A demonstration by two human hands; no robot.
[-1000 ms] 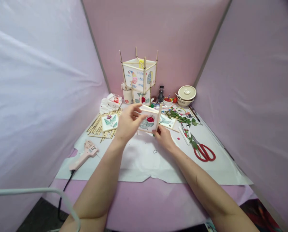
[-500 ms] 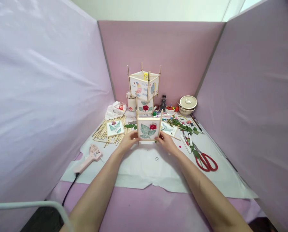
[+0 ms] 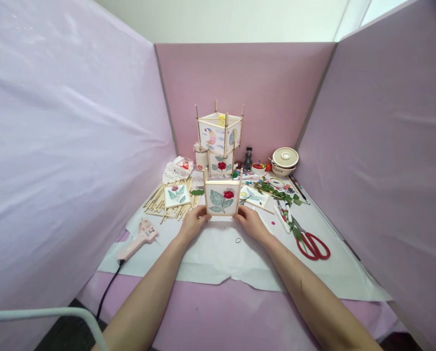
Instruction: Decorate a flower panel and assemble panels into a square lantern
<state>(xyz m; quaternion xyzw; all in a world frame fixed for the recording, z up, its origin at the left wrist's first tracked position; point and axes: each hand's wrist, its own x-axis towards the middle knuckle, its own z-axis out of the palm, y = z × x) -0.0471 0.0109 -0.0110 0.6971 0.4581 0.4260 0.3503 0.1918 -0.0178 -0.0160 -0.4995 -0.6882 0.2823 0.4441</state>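
Both my hands hold a small stick-framed lantern [image 3: 221, 198], its white front panel decorated with a red flower and green leaves. My left hand [image 3: 196, 222] grips its lower left corner, fingers closed. At the lower right corner, my right hand [image 3: 251, 220] is closed in the same way. Thin sticks rise above the panel's top corners. Behind it stands a finished-looking stick lantern [image 3: 212, 137] with a moon picture, above another red-flower panel [image 3: 221, 165]. Most fingertips are hidden behind the lantern I hold.
To the left, a flower panel [image 3: 177, 195] lies on loose sticks [image 3: 154, 203], with a pink glue gun [image 3: 141, 240] nearer me. On the right are red-handled scissors [image 3: 313, 245], white markers [image 3: 281, 219], leafy stems [image 3: 276, 191] and a lidded bowl [image 3: 285, 160]. A small dark ring [image 3: 238, 240] lies in front.
The held lantern has turned slightly, its front panel facing me more squarely, and shifted a little left. Both hands keep their grip. The camera view has tilted slightly upward.
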